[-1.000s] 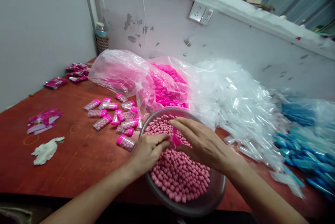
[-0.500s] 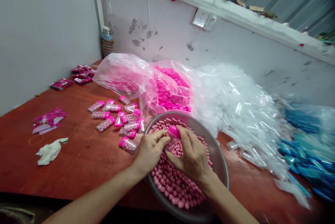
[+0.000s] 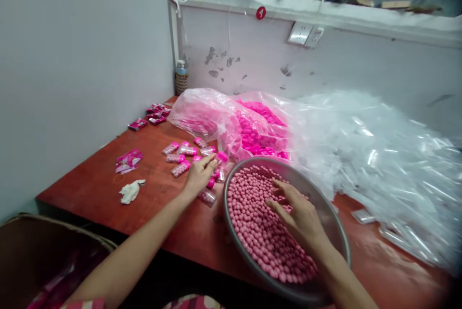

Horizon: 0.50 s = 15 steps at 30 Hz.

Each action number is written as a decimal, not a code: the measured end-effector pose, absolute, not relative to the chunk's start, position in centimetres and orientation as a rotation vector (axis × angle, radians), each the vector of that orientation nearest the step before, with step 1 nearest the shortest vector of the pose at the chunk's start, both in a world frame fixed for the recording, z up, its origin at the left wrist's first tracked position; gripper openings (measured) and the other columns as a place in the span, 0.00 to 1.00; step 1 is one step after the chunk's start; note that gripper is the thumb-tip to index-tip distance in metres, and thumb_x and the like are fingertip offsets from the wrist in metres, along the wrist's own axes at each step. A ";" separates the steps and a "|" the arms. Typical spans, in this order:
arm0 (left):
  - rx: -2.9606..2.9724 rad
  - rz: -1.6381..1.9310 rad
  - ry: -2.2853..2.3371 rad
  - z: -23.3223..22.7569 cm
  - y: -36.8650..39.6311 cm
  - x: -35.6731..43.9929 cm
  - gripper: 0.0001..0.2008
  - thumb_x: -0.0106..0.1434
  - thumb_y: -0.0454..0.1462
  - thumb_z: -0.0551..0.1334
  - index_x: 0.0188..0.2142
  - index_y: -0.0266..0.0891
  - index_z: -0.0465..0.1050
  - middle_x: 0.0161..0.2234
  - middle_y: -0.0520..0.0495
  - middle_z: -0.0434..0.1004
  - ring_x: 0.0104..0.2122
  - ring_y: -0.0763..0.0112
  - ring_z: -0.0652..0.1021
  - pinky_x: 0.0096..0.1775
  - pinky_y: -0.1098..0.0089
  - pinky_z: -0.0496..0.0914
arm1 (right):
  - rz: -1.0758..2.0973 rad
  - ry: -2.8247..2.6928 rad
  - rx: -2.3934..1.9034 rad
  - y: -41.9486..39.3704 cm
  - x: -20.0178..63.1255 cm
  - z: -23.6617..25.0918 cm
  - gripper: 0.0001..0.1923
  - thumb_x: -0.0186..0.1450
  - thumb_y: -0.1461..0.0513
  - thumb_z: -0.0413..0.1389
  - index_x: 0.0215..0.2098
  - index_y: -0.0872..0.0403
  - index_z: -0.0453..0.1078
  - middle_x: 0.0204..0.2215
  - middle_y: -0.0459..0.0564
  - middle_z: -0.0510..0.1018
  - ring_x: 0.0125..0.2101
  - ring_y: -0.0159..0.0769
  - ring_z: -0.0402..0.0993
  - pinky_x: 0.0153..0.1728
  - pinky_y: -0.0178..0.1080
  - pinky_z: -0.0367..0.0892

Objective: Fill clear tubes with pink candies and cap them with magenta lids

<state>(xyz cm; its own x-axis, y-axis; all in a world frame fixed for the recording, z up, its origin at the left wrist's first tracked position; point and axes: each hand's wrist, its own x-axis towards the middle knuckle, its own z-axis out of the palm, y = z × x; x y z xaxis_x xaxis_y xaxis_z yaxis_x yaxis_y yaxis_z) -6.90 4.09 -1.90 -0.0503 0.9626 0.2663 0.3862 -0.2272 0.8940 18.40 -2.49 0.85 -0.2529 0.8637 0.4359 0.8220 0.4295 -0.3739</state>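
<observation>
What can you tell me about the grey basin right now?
The basin is round and grey, smooth-walled, possibly metal, with a thick rim. It sits open side up near the front edge of the red table, holding many pink beads, its right inner wall partly bare. The open right hand hangs over it; contact is unclear.

The held tube (image 3: 221, 157) had a hot-pink cap, as did the clear tubes (image 3: 180, 168) on the left, which showed pale pink inside. Dusty-pink beads (image 3: 252, 222) filled the grey bowl (image 3: 327, 200). The table (image 3: 86, 191) was reddish brown; on its left, the wrapper (image 3: 129, 160) was magenta patterned with white, the rag (image 3: 131, 192) off-white. Far off, vivid pink pieces (image 3: 262, 143) coloured a translucent bag (image 3: 200, 104). The plastic heap (image 3: 382, 160) on the right looked clear to whitish. Dark grey blotches marked the pale lilac-grey far wall (image 3: 317, 73), and a round sticker (image 3: 260, 13) was red with a white figure.
</observation>
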 end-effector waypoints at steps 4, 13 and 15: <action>1.865 1.143 1.522 -3.7 3.4 -8.8 0.20 0.61 0.37 0.54 0.52 0.35 0.67 0.52 0.41 0.70 0.55 0.59 0.66 0.56 0.57 0.57 | 0.246 -2.056 -1.402 -2.0 18.7 0.4 0.18 0.63 0.57 0.51 0.49 0.55 0.63 0.42 0.55 0.74 0.35 0.39 0.75 0.37 0.42 0.71; 2.692 0.390 1.635 -7.1 2.5 -5.9 0.23 0.61 0.33 0.51 0.57 0.45 0.61 0.62 0.43 0.51 0.62 0.47 0.45 0.56 0.40 0.37 | 0.246 -1.861 -1.314 -3.3 18.0 2.2 0.15 0.61 0.63 0.55 0.46 0.54 0.66 0.40 0.52 0.76 0.38 0.36 0.73 0.41 0.39 0.68; 2.830 0.246 1.642 -8.0 3.6 -6.1 0.22 0.61 0.33 0.51 0.55 0.45 0.63 0.62 0.44 0.53 0.61 0.44 0.46 0.55 0.40 0.37 | 0.253 -1.800 -1.253 -3.9 18.7 2.7 0.14 0.60 0.62 0.55 0.46 0.53 0.67 0.39 0.50 0.76 0.37 0.34 0.73 0.40 0.37 0.68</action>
<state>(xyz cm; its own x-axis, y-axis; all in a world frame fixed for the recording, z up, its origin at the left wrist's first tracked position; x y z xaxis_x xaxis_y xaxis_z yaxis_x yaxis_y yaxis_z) -6.08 3.60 -7.96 0.4903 0.8487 0.1982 0.8696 -0.4918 -0.0451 18.69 -3.88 2.73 -0.0810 0.8301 0.5517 0.6459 0.4653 -0.6052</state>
